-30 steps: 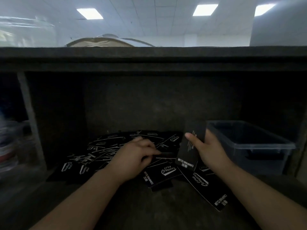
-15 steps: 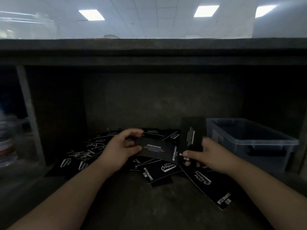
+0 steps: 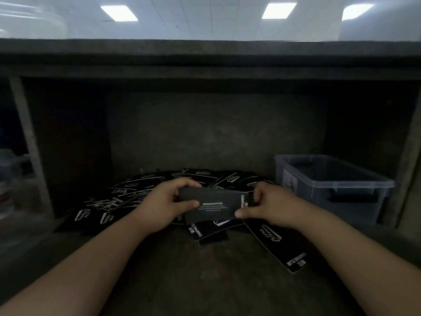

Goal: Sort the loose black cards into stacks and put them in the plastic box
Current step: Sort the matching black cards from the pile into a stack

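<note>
Item: held cards (image 3: 211,206), which our left hand (image 3: 164,207) and right hand (image 3: 272,206) pinched at either end, over the loose pile (image 3: 127,197); plastic box (image 3: 319,198) stood at three o'clock. Risk we judged: misaligned edges slipping, cards dropping into the pile.

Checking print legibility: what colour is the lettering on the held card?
White, on the black card; head view.

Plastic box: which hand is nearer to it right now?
Right. The right hand grips one end of the held cards, just left of the plastic box, not touching it; the left hand grips their other end, farther left.
</note>
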Tool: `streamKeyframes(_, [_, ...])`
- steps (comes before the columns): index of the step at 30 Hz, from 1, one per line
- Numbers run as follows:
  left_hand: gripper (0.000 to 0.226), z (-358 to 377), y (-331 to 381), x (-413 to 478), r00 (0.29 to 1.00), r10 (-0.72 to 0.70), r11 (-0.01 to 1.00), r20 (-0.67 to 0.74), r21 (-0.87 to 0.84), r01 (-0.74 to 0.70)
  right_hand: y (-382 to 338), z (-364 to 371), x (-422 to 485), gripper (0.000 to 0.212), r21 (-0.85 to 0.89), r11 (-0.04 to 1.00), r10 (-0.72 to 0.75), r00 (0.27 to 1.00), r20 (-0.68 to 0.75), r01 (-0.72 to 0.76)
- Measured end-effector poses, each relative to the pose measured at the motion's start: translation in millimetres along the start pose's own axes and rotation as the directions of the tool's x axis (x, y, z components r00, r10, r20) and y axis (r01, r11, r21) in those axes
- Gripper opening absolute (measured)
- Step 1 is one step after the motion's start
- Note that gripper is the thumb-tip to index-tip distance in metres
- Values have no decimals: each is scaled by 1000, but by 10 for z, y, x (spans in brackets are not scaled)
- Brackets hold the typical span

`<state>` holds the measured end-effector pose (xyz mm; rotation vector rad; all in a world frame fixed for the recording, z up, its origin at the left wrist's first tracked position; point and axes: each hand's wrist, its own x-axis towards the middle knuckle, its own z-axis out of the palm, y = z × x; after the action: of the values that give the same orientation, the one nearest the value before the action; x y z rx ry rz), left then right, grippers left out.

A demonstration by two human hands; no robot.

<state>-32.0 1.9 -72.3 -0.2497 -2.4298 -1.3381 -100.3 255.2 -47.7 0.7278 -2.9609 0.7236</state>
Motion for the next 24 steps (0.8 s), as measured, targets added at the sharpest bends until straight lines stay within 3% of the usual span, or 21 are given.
streamKeyframes(2, [29,-12,-16,22,998,-8,999,-59,-49,5,-42,-171,-131,79,-243,961,182,965,190,-133])
streamKeyframes(4, [27,-45,-35,33,991,-48,989,-124,-146,30,-80,-252,-227,93,-341,925,284,902,324,-168])
streamKeyframes(8, [24,-70,-26,59,976,-121,957,-179,-283,67,-172,-282,-322,47,-354,935,144,920,364,-6])
streamKeyframes(12, [26,-62,-25,81,972,-142,945,-189,-318,76,-145,-318,-270,14,-267,953,-88,973,213,144])
streamKeyframes(16, [23,-40,-3,55,970,-179,950,-165,-284,127,-126,-208,-155,15,-66,950,-313,942,-123,307])
streamKeyframes(19, [23,-20,10,13,979,-183,936,-94,-320,144,-121,-76,-87,18,-40,910,-411,883,-228,413])
streamKeyframes(22, [32,57,47,-13,997,-74,989,25,-127,76,-146,151,31,18,-149,871,-491,833,-254,468])
streamKeyframes(24, [29,120,41,4,998,-50,999,25,14,50,-228,236,83,16,-155,866,-499,811,-306,475])
